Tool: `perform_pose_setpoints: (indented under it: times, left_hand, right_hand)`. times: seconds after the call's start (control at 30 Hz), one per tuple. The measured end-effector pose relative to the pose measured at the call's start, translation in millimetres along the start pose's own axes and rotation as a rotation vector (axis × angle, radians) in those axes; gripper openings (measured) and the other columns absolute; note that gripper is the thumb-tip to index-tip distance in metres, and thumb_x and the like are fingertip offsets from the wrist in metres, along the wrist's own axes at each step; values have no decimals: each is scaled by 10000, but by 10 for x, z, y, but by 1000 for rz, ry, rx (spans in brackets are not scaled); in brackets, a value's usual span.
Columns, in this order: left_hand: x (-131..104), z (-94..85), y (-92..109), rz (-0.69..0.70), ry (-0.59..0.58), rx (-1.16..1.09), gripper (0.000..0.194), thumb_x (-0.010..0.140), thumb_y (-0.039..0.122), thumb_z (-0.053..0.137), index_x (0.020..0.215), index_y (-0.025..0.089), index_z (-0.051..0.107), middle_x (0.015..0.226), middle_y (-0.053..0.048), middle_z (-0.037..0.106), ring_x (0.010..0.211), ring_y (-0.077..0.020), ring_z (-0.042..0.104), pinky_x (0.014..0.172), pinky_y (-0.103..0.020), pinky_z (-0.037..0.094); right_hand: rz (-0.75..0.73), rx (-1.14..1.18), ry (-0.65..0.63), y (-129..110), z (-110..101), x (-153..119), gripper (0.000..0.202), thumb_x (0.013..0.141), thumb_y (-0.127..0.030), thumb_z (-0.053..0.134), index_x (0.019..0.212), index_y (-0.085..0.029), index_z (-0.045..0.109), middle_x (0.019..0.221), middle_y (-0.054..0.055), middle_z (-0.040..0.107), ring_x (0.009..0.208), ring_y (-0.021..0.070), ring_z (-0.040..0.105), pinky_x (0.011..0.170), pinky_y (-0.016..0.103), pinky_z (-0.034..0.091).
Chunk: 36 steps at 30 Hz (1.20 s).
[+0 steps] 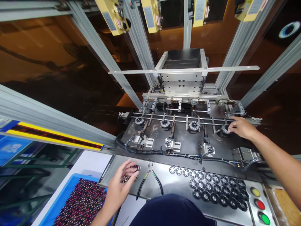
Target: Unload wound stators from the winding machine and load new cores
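My left hand (123,180) is above the steel front ledge at the left, its curled fingers closed on small dark ring parts (134,168) with red marks. My right hand (240,126) reaches to the rightmost fixture (225,129), its thumb and fingers pinched at the round part there; what they hold is too small to tell. Three more round fixtures, at the left (139,121), centre-left (165,123) and centre-right (194,126), each carry a dark and silver round part. Pliers (150,175) with green and black handles lie beside my left hand.
Rows of round black and silver parts (213,188) stand on the ledge. Yellow, red and green buttons (260,204) are at its right end. A blue tray (63,201) of small dark parts sits lower left. Metal rods (178,118) and cables (150,152) cross the machine bed.
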State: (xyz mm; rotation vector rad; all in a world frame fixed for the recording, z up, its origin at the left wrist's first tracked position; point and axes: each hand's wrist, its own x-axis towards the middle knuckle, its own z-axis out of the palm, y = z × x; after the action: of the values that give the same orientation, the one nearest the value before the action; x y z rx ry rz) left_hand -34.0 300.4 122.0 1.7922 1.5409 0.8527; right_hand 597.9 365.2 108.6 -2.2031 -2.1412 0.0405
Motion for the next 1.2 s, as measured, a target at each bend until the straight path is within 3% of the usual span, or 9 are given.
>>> perform_pose_setpoints:
  times: [0.13, 0.3, 0.43, 0.57, 0.73, 0.8, 0.9, 0.97, 1.2]
  left_hand:
    - [-7, -27, 3, -16, 14, -23, 536, 914, 408, 632, 1385, 224, 455, 1223, -136, 690, 942, -210, 735, 806, -361, 642]
    - [-33, -157, -140, -61, 52, 12, 562, 905, 454, 636, 1375, 205, 455, 1214, -155, 694, 937, -219, 741, 822, -382, 637]
    - [-55, -248, -342, -78, 79, 46, 585, 886, 492, 642, 1356, 190, 469, 1200, -168, 699, 881, -223, 751, 782, -384, 643]
    - [-93, -300, -470, -86, 129, 74, 603, 864, 528, 645, 1335, 186, 485, 1166, -168, 719, 849, -234, 760, 742, -381, 651]
    - [-188, -326, -540, -121, 178, 91, 609, 857, 562, 635, 1310, 176, 508, 1166, -168, 728, 833, -238, 766, 711, -364, 649]
    - [-225, -321, -592, -139, 186, 98, 600, 860, 560, 630, 1309, 179, 510, 1175, -160, 731, 856, -240, 766, 746, -372, 645]
    - [-281, -313, -720, -180, 217, 109, 593, 863, 566, 619, 1298, 177, 519, 1180, -154, 734, 884, -241, 765, 795, -387, 639]
    - [-338, -321, -825, -215, 253, 125, 599, 854, 585, 616, 1280, 173, 531, 1156, -149, 744, 881, -245, 764, 807, -397, 637]
    - [-622, -368, -1106, -341, 310, 161, 613, 846, 604, 602, 1265, 163, 536, 1096, -154, 758, 912, -272, 762, 806, -421, 634]
  right_hand:
    - [0, -71, -84, -130, -112, -190, 263, 956, -330, 629, 1176, -189, 654, 1433, 102, 534, 1322, 269, 502, 1095, 520, 445]
    - [-12, -119, -150, -247, -96, -538, 466, 956, -249, 614, 1411, -217, 516, 1589, 110, 369, 1454, 327, 357, 1109, 555, 436]
    - [-26, -148, -194, -244, -4, -666, 558, 950, -192, 600, 1482, -265, 447, 1611, 99, 352, 1454, 316, 374, 1078, 521, 482]
    - [-75, -196, -159, -251, -29, -667, 606, 883, -72, 544, 1465, -233, 493, 1591, 108, 399, 1441, 337, 403, 1054, 528, 500]
    - [-210, -257, -37, -523, -263, -415, 569, 844, -46, 422, 1383, -127, 587, 1515, 187, 483, 1458, 453, 334, 1015, 679, 457]
    - [-314, -246, -16, -741, -317, -208, 594, 843, -36, 405, 1415, -105, 551, 1549, 163, 448, 1488, 407, 300, 1085, 621, 440]
    - [-503, -204, -38, -1080, -283, 106, 717, 788, 24, 385, 1465, -177, 507, 1590, 28, 408, 1512, 266, 294, 1171, 443, 420]
    - [-591, -188, -61, -1230, -214, 257, 803, 721, 56, 385, 1463, -223, 512, 1584, -25, 411, 1502, 239, 318, 1165, 413, 433]
    - [-693, -192, -80, -1240, -75, 383, 828, 702, 60, 386, 1461, -246, 517, 1566, 20, 421, 1456, 276, 397, 1093, 491, 493]
